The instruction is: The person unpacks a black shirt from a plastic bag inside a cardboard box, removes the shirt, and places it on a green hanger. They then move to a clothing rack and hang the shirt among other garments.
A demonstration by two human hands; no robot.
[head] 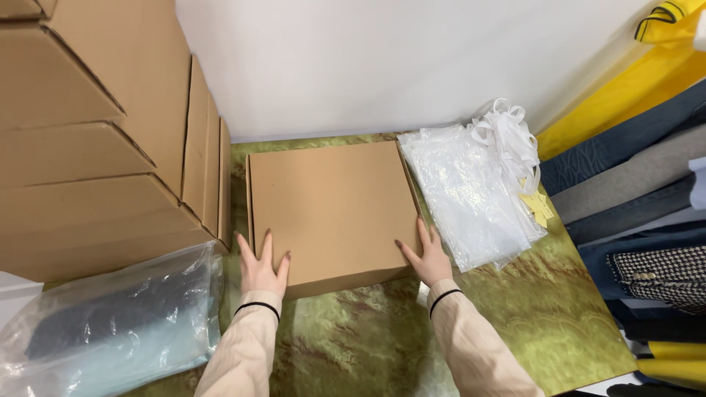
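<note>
A closed flat cardboard box [331,213] lies on the green marbled tabletop [529,316], with both hands at its near corners. To the outside of the left hand [261,268] the box edge runs close alongside a stack of folded cardboard boxes [95,147], leaving only a narrow strip of table between them. Just outside the left wrist sits a clear plastic bag holding dark cloth [110,323]. Beyond the right hand [429,259], a pile of clear plastic bags [467,191] touches the box's far right edge, with white ribbons [507,136] on top. Open tabletop lies on the near side of both wrists.

The left hand's fingers [266,246] are spread flat on the lid at the near left corner, gripping nothing. The right hand's fingers [424,234] rest open against the near right corner and side edge, not closed around anything.
</note>
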